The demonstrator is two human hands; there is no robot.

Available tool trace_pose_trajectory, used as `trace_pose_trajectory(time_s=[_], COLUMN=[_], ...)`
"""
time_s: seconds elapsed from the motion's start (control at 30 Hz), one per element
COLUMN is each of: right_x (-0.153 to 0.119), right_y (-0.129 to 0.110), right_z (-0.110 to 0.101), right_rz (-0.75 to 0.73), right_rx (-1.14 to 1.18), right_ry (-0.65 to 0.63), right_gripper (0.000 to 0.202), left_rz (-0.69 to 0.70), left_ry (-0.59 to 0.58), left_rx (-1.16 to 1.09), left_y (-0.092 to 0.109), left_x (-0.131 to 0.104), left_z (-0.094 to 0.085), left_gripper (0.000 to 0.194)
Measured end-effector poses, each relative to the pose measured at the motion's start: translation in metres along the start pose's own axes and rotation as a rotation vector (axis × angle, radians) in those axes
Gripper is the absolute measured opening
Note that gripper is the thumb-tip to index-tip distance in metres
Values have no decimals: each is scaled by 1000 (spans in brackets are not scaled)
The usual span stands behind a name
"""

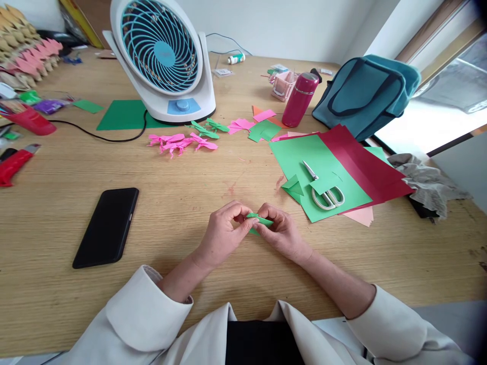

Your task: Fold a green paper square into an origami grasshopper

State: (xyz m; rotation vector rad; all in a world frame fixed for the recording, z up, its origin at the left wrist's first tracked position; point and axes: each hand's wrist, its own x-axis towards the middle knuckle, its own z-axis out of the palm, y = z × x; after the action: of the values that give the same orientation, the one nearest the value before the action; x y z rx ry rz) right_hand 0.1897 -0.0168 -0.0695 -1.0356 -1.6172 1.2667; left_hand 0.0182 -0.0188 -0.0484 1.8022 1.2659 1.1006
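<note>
Between my two hands, near the middle of the wooden table (pixel 182 203), is a small folded piece of green paper (pixel 262 220). My left hand (pixel 227 230) pinches its left end between thumb and fingers. The right end is pinched by my right hand (pixel 283 230). Part of the paper is hidden behind the fingertips. A folded green triangle (pixel 292 188) lies to the right of my hands, at the edge of a large green sheet (pixel 285 154). Scissors (pixel 323 200) rest on that sheet, with a small green piece over their middle.
A black phone (pixel 106 228) lies at the left. Pink folded figures (pixel 178 143) and green ones (pixel 205 131) sit before a fan (pixel 163 56). Behind the sheets stand a magenta bottle (pixel 300 100) and a teal bag (pixel 361 96). A red cutter (pixel 17 165) is far left.
</note>
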Motion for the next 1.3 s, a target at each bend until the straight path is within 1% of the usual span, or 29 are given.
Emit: trace_pose_trajectory(time_s=[0.1, 0.23, 0.37, 0.5, 0.6, 0.73, 0.83, 0.9, 0.97, 1.17, 1.3], right_x=[1, 3, 3, 2, 2, 1, 1, 1, 1, 2, 2], right_y=[-1, -2, -2, -1, 0, 0, -1, -2, -3, -5, -4], right_z=[0, -1, -1, -1, -1, -1, 0, 0, 1, 1, 1], right_rz=[-15, -4, 48, 100, 91, 64, 73, 71, 59, 32, 13], right_rx=[-12, 7, 14, 29, 28, -8, -45, -81, -119, -149, -149], right_ry=[2, 0, -1, -2, 8, 14, 16, 4, -8, -8, -28], right_gripper=[26, 26, 29, 28, 28, 31, 31, 29, 26, 26, 26], left_rz=[6, -43, -60, -31, -31, -91, -122, -119, -104, -60, -63], left_ry=[2, -12, -25, -16, -27, -54, -70, -67, -59, -60, -74], left_rx=[9, -53, -93, -75, -94, -164, -197, -173, -131, -115, -140], left_y=[-1, -4, -6, -5, -3, -3, -5, -5, -4, -2, -4], left_x=[0, 1, 2, 2, 3, 3, 3, 3, 3, 3, 4], left_z=[0, 0, 0, -1, -1, -1, 1, 2, 2, 1, 0], left_gripper=[13, 20, 22, 22, 23, 25, 17, 8, 5, 15, 23])
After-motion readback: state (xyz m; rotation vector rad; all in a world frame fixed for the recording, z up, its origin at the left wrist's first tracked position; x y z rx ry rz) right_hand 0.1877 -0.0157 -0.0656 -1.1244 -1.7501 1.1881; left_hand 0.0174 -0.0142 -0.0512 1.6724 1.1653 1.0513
